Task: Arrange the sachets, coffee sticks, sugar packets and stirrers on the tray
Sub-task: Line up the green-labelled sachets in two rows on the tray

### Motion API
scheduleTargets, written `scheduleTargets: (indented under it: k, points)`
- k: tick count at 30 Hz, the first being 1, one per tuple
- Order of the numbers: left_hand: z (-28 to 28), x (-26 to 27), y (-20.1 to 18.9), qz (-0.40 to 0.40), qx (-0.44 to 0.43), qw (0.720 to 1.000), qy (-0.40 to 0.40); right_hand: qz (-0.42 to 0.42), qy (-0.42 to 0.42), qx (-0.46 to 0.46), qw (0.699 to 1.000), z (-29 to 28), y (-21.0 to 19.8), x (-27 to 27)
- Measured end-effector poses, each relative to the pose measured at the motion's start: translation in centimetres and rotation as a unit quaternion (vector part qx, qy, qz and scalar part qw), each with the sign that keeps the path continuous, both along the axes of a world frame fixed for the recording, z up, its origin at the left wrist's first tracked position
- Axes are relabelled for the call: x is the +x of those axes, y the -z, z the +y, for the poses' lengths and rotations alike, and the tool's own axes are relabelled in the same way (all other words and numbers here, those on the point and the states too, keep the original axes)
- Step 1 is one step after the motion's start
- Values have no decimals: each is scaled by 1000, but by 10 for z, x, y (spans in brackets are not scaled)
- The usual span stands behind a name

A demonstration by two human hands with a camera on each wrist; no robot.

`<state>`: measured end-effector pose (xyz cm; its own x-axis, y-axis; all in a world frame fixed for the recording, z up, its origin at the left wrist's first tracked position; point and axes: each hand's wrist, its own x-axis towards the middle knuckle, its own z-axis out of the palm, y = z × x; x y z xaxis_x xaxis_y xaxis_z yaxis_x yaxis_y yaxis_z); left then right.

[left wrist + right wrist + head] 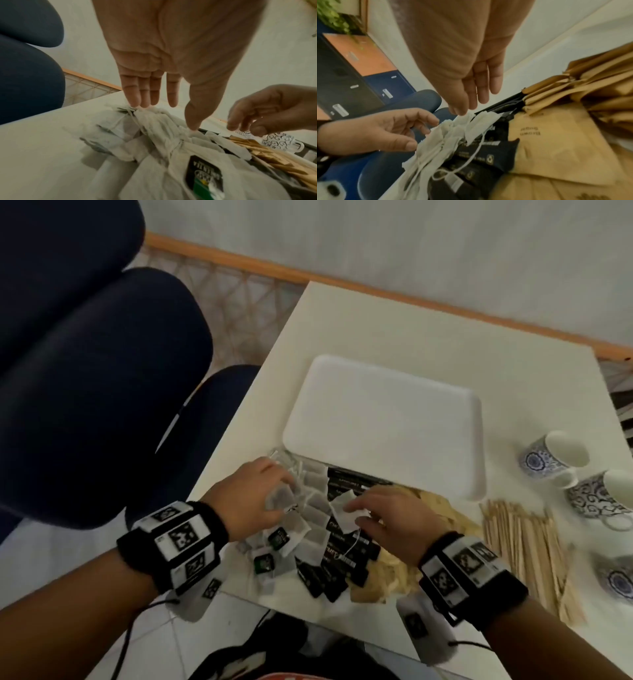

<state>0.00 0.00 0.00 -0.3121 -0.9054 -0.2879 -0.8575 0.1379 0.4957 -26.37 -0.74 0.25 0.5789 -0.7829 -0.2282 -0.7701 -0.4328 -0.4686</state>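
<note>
Head camera looks steeply down at the table; both wrist cameras, close over it, share the sachets.

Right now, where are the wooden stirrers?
In the head view, the wooden stirrers lie piled on the table's right side, between the brown sugar packets and the patterned cups, below the tray's corner.

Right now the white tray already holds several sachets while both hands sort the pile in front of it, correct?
Not quite. The head view shows the white tray bare; the sachets lie on the table in front of it. Both the left hand and right hand are at that pile.
</note>
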Motion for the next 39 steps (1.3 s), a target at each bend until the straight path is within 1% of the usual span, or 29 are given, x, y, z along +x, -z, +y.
scheduleTargets:
  k: [2,5,6,8,11,15,18,21,26,28,30,32,35,37,39]
  points:
    - [-3,-3,-1,-12,-13,1000,-2,18,-16,-19,1000,-4,7,5]
    - [-6,-4,2,-43,-23,999,-14,80,-35,-1,996,-7,10,11]
    - [-7,-3,4,-51,-19,998,-23,86,-39,-1,995,-7,12,12]
    - [-11,-1,4,-70,-11,997,-41,91,-38,0,995,-9,13,13]
    - [-17,1,5,-79,1,995,-62,89,-39,-8,995,-12,15,15]
    - [-27,-3,12,-87,16,993,-78,88,-49,-47,994,-17,16,17]
    - [-34,-7,17,-80,35,993,-79,103,-55,-30,993,-20,15,16]
    - [-38,-8,18,-54,38,994,-88,126,-70,-12,989,-22,14,14]
    - [-38,-11,16,-29,36,995,-93,121,-68,-59,988,-20,21,18]
    - [-38,-13,17,-16,41,994,-97,95,-61,-94,989,-19,26,20]
    - [-37,-15,18,3,43,995,-89,78,-48,-106,990,-20,28,20]
    - [-35,-18,20,26,29,997,-72,71,-39,-90,993,-22,26,20]
    - [-33,-23,21,48,21,997,-60,88,-24,-53,994,-24,19,20]
    - [-34,-25,21,43,26,997,-66,86,-15,-43,995,-25,17,20]
    - [-37,-26,21,21,26,997,-63,91,-11,-36,995,-27,18,22]
